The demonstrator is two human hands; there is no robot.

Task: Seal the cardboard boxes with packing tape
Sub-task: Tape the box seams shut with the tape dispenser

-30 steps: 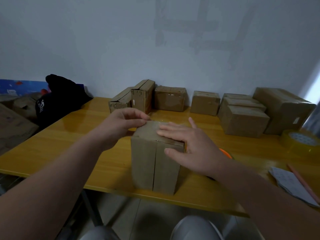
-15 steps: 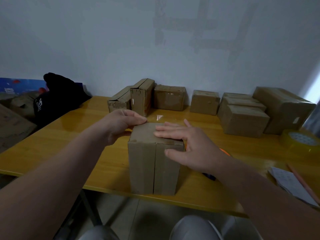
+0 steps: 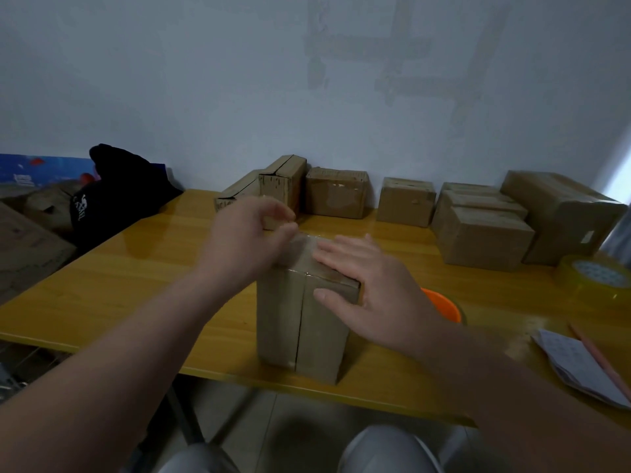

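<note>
A cardboard box (image 3: 300, 322) stands upright at the near edge of the counter (image 3: 136, 274). The right hand (image 3: 372, 285) lies on its top, fingers straight and spread, thumb on the near face. The left hand (image 3: 246, 240) is at the far-left top edge with its fingers curled; it is too blurred to tell whether they pinch the glossy tape (image 3: 307, 249) there.

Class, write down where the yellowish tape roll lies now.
Head view: the yellowish tape roll lies on the table at far right, just before the large box, beyond the notepad.

Pale wall (image 3: 205, 80), yellow table (image 3: 136, 285)
</note>
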